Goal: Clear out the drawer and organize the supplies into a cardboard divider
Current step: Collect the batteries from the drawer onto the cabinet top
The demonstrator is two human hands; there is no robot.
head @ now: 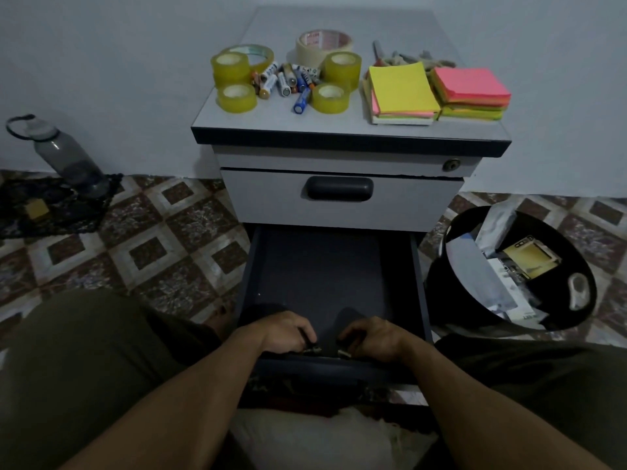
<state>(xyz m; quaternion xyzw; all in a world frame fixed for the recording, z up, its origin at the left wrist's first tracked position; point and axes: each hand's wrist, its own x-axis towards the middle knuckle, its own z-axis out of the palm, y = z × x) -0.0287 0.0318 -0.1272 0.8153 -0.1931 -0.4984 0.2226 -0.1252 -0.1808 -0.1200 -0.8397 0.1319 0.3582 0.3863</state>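
At the front lip of the dark pulled-out drawer [325,273], my left hand [288,334] and right hand [373,337] curl fingers round small black metal-tipped items [314,349]. Likely light, stiff, slippery; I'd pinch across their bodies.

We had the bottom drawer [322,266] standing wide open, dark floor showing. At its near wall lay a few small dark pieces [314,349], too small to name, pinched by the left hand [288,330] and the right hand [373,337]. Up on the cabinet top [339,125] yellowish tape rolls [236,97] and a pale masking tape roll [324,45] flanked a heap of batteries [285,81]. To the right sat two sticky-note stacks [402,88], yellow-topped and pink-topped, touching, with pens [407,57] behind them.
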